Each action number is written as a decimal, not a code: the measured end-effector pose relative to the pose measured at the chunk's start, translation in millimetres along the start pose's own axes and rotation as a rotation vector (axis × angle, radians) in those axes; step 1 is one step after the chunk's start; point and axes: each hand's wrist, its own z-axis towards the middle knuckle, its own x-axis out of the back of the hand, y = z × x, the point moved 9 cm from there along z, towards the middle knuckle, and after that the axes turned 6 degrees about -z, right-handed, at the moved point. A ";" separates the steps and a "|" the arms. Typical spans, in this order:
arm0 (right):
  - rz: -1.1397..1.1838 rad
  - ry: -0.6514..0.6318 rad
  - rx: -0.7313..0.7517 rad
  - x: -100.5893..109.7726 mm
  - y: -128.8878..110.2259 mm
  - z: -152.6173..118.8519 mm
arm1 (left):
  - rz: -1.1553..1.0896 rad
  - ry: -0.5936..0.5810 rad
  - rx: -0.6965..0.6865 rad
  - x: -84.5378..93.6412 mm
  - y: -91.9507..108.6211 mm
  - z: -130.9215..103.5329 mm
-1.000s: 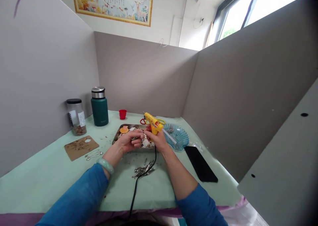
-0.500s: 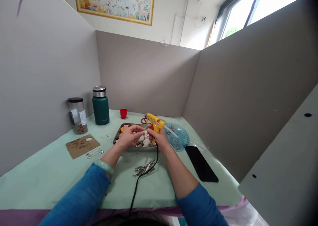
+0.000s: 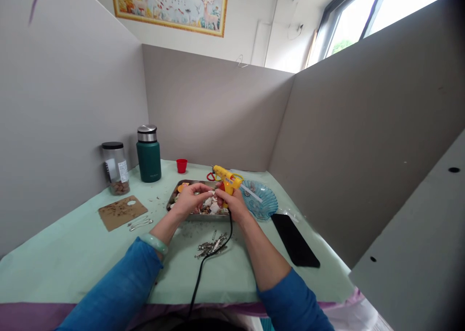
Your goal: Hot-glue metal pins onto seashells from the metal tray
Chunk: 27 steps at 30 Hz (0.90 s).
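My right hand (image 3: 234,201) is wrapped round a yellow hot glue gun (image 3: 225,177), its nozzle up and to the left. A clear glue stick (image 3: 251,193) juts from its back, and a black cord (image 3: 203,263) runs down toward me. My left hand (image 3: 192,198) is closed in a pinch, its fingertips meeting those of my right hand; a small pale piece seems to be between them, too small to name. Under both hands lies a metal tray (image 3: 209,217) of shells (image 3: 215,207).
A blue shell-shaped dish (image 3: 267,200) and a black phone-like slab (image 3: 295,239) lie right. Metal clips (image 3: 211,246) lie in front. Brown cardboard (image 3: 121,213), a jar (image 3: 116,168), a green flask (image 3: 148,156) and a red cup (image 3: 182,165) stand left. Partition walls enclose the table.
The view has shifted very slightly. Both hands stay close together over the tray, with the glue gun held in almost the same place.
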 end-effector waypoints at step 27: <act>-0.094 -0.169 -0.001 -15.8 -10.7 -7.2 | -0.010 0.464 -0.149 62.4 13.5 -0.1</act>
